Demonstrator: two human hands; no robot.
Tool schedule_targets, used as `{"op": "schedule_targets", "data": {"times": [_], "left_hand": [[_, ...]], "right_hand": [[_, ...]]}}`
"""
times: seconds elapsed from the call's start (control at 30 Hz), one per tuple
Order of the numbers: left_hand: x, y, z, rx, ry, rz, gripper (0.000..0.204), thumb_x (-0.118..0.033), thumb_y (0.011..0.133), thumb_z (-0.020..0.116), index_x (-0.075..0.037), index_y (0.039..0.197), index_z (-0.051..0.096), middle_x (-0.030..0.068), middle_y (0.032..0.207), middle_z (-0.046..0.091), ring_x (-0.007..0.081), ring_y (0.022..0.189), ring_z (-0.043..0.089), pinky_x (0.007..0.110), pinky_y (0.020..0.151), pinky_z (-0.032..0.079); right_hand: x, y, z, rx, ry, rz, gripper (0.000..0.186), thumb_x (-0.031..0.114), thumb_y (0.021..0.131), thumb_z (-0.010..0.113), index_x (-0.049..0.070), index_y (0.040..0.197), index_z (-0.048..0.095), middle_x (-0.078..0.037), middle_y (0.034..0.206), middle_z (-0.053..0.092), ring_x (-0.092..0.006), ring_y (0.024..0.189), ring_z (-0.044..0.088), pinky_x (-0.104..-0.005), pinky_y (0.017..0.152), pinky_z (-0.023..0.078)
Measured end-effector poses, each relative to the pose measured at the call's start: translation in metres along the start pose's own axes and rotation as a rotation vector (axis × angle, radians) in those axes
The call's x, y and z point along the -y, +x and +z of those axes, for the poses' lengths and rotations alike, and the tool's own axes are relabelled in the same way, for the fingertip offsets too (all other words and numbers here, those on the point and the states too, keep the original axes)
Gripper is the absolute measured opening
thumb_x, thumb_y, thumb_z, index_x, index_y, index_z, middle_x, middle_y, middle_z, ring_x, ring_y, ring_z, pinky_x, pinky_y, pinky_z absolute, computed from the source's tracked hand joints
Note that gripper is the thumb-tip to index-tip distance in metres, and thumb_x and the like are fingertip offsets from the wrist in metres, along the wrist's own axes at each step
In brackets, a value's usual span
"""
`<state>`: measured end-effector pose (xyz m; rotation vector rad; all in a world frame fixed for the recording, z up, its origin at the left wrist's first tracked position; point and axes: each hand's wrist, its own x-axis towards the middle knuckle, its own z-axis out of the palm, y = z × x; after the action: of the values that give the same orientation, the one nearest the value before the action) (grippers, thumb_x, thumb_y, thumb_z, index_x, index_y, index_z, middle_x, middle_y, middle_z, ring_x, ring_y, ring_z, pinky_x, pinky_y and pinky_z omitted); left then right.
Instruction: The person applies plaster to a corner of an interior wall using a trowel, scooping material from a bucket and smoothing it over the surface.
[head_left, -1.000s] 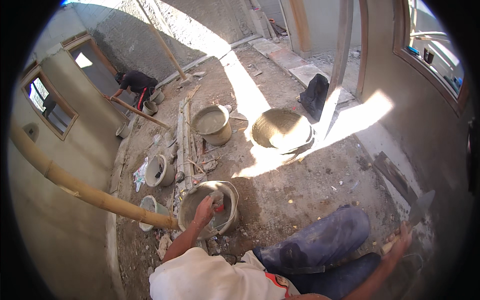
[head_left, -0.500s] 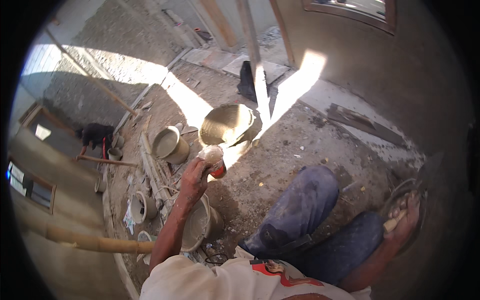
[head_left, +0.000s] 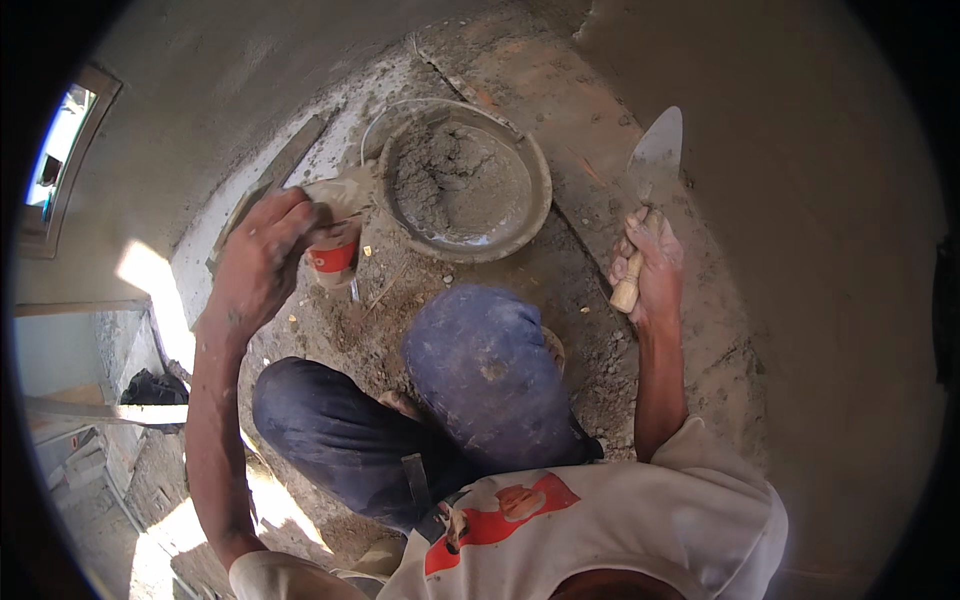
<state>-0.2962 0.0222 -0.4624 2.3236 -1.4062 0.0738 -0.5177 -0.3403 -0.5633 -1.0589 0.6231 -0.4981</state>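
My left hand (head_left: 268, 245) is closed round a small plastic cup (head_left: 333, 258) with a red band, held just left of a round bucket (head_left: 540, 215). The fingers hide part of the cup, and its rim area is blurred. Grey, lumpy wet mortar (head_left: 462, 185) fills much of the bucket, with a watery patch near its front edge. On the far right, my right hand (head_left: 655, 250) grips a trowel (head_left: 660, 148) by its wooden handle, the bare-looking metal blade pointing away from me. The trowel is apart from the bucket.
A flat board (head_left: 285, 165) lies along the wall base behind my left hand. Freshly plastered wall (head_left: 820, 300) rises on the right. My bent knees (head_left: 485, 350) are close in front of the bucket. A dark bag (head_left: 152, 390) sits at the left.
My view has swung right, bringing the mortar bucket into the middle. My left hand has brought the cup to the bucket's side. My right hand and trowel are now raised into plain sight.
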Motion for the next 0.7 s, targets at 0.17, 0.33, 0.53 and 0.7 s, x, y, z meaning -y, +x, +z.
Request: {"op": "schedule_targets", "data": {"times": [0.17, 0.33, 0.53, 0.7], "left_hand": [[0.025, 0.102, 0.065, 0.516, -0.244, -0.016, 0.011, -0.010, 0.102, 0.060, 0.001, 0.103, 0.062, 0.0159, 0.094, 0.064, 0.0315, 0.089, 0.066, 0.045, 0.081, 0.051], [0.051, 0.109, 0.070, 0.712, -0.128, -0.146, 0.013, -0.014, 0.101, 0.065, -0.001, 0.101, 0.066, 0.0148, 0.092, 0.067, 0.0280, 0.086, 0.066, 0.044, 0.079, 0.051], [0.049, -0.022, 0.004, 0.140, 0.151, -0.416, 0.014, -0.013, 0.094, 0.070, 0.001, 0.095, 0.066, 0.0178, 0.096, 0.067, 0.0413, 0.092, 0.064, 0.048, 0.081, 0.051], [0.031, -0.266, -0.031, -0.307, 0.208, -0.955, 0.024, -0.003, 0.097, 0.066, 0.003, 0.120, 0.065, 0.0209, 0.109, 0.064, 0.0363, 0.095, 0.065, 0.047, 0.084, 0.051]], "right_hand": [[-0.037, -0.014, -0.048, -0.117, -0.084, 0.111, 0.013, 0.011, 0.101, 0.064, 0.008, 0.110, 0.055, -0.003, 0.072, 0.055, -0.0133, 0.047, 0.053, -0.0292, 0.040, 0.046], [-0.072, -0.014, -0.046, -0.112, -0.020, 0.239, 0.020, 0.017, 0.102, 0.068, 0.009, 0.111, 0.054, -0.003, 0.070, 0.055, -0.0141, 0.046, 0.053, -0.0300, 0.040, 0.045], [-0.085, 0.014, -0.028, 0.082, -0.138, 0.194, 0.017, 0.023, 0.106, 0.062, 0.008, 0.114, 0.060, -0.002, 0.075, 0.058, -0.0106, 0.060, 0.058, -0.0273, 0.054, 0.050], [-0.063, 0.062, 0.002, 0.272, -0.863, -0.126, 0.030, 0.028, 0.102, 0.066, 0.000, 0.113, 0.066, -0.011, 0.083, 0.068, -0.0227, 0.070, 0.067, -0.0366, 0.061, 0.054]]}}
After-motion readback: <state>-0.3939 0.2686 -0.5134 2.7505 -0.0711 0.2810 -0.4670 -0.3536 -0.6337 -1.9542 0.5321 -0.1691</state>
